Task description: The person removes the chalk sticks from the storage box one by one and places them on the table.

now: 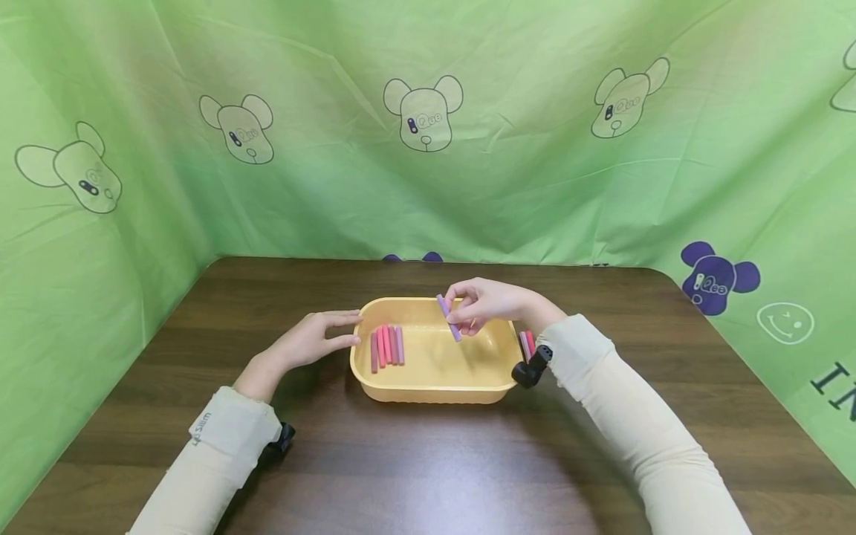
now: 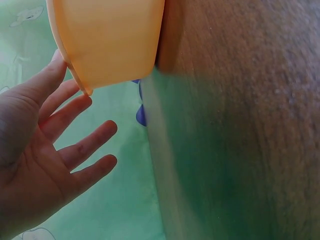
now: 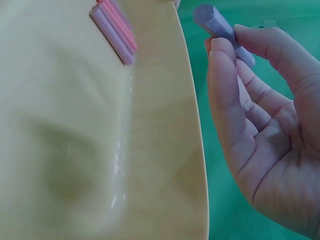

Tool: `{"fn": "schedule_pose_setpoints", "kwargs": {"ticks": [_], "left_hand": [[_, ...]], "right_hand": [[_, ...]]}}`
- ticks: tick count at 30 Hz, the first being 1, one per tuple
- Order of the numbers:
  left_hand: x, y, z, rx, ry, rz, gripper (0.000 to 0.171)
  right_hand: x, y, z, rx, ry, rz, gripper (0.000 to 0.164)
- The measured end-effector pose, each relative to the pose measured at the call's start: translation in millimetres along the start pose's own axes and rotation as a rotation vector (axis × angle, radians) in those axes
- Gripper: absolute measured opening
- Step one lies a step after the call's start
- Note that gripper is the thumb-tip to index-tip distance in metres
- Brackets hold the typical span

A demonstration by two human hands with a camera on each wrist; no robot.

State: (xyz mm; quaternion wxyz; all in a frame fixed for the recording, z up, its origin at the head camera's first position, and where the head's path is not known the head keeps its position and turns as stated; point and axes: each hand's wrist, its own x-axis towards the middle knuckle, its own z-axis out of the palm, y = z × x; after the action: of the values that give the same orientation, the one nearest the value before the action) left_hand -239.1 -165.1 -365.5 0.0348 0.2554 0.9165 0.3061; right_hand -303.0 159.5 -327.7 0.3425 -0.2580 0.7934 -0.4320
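Observation:
My right hand [image 1: 491, 301] pinches a purple chalk stick [image 1: 443, 305] between thumb and fingertips, above a yellow plastic basin [image 1: 435, 388]. In the right wrist view the end of this purple chalk stick [image 3: 204, 14] points up, with the other fingers loosely bent below. At the basin's left end, my left hand [image 1: 304, 342] touches the rim with thumb and fingertips. Its fingers are spread and mostly straight in the left wrist view, beside the basin's wall [image 2: 112, 45]. Several chalk sticks [image 1: 383, 346] in pinks, reds and purple lie side by side in the basin's left part.
More chalk sticks [image 1: 528, 343], pink and purple, lie on the table to the right of the basin, partly hidden by the right wrist and its camera [image 1: 531, 368]. The dark wooden table [image 1: 401, 475] meets a green printed cloth [image 1: 521, 215] at the back and sides.

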Motion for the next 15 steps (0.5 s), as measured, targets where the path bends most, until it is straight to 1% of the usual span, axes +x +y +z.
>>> {"fn": "schedule_pose_setpoints", "kwargs": {"ticks": [8, 15], "left_hand": [[0.4, -0.4, 0.3, -0.003, 0.003, 0.002, 0.048], [0.3, 0.6, 0.7, 0.003, 0.003, 0.006, 0.047]], "right_hand": [[-9, 6, -5, 0.018, 0.021, 0.0, 0.015], [-17, 12, -6, 0.059, 0.031, -0.01, 0.016]]}}
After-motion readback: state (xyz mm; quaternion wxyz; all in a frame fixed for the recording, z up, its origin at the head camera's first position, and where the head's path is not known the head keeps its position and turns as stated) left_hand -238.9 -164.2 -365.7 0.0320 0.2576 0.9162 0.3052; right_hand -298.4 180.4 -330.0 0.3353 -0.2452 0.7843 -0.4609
